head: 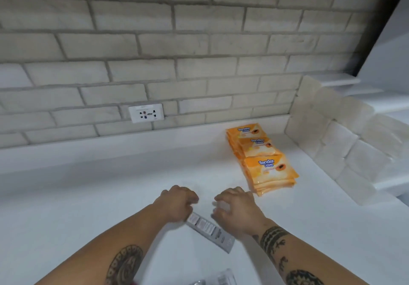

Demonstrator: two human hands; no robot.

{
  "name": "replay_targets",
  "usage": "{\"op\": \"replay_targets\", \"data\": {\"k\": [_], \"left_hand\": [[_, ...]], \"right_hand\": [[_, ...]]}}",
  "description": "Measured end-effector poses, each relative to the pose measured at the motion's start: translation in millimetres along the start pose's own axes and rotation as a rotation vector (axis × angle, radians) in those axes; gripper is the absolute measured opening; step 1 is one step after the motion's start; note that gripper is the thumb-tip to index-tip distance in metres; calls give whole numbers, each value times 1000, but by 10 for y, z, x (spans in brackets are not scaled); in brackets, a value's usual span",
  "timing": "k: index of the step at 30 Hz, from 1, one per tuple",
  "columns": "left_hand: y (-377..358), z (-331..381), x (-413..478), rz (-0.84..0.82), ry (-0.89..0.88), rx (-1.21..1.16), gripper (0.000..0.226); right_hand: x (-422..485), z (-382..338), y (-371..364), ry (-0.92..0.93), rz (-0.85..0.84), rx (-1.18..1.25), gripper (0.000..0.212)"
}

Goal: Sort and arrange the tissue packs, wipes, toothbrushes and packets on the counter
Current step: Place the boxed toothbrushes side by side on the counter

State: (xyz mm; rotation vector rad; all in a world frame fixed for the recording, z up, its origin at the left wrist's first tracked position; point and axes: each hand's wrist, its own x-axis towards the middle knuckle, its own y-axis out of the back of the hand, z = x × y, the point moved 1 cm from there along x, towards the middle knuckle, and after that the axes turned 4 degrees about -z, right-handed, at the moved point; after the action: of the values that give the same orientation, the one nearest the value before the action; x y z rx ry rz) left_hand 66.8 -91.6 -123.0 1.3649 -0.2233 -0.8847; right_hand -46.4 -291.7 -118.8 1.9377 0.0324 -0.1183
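Arranging toothbrushes: my left hand (177, 202) grips the toothbrush pack (210, 232), my right hand (238, 207) unclear in blur; next, square it near the wipes (265, 165).

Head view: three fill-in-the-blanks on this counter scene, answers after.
1. The "Tender Love" wipe packs are ___ in colour.
2. The tissue packs line the ___ side of the counter.
3. The left hand grips one end of the toothbrush pack; the counter under it is ___.
Answers: orange; right; white.
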Motion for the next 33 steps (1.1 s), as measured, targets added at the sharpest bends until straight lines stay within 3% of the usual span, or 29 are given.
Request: {"op": "replay_targets", "data": {"k": [2, 4, 7, 9, 11, 13, 15, 17, 20, 23, 25, 29, 33], "left_hand": [[-77, -213, -198, -6, -59, -7, 36], [-138, -336, -337, -10, -99, -6, 42], [-205, -479, -501, -41, -115, 51, 58], [-231, -578, -606, -8, -128, 43, 51], [-226, -640, -652, 38, -130, -49, 49], [-179, -712, -720, 113, -96, -318, 59], [-73, -780, -792, 221, -10, -697, 64], [73, -794, -863, 262, 65, -1081, 62], [299, -691, -888, 150, 78, -1412, 45], [431, -535, -867, 45, 59, -1452, 23], [455, -459, -801, 15, 27, -1422, 23], [456, -322, -655, -1, -34, -1401, 25], [444, -282, -463, 109, 29, -1438, 19]], "right_hand": [[-45, -249, -182, -15, -167, -61, 64], [-103, -409, -301, -6, -207, -104, 66], [-161, -583, -413, -15, -195, -71, 50], [-180, -696, -464, -40, -185, -74, 42], [-202, -751, -453, -44, -175, -46, 37], [-232, -810, -440, -50, -156, -2, 27], [-276, -885, -414, -115, -111, 226, 20], [-280, -990, -372, -283, -66, 656, 29], [-220, -1184, -274, -505, -80, 1256, 46], [-175, -1367, -122, -489, -110, 1461, 47], [-139, -1438, -80, -442, -131, 1506, 47], [-57, -1481, -88, -378, -141, 1441, 48], [25, -1375, -109, -361, -128, 1339, 46]]}}
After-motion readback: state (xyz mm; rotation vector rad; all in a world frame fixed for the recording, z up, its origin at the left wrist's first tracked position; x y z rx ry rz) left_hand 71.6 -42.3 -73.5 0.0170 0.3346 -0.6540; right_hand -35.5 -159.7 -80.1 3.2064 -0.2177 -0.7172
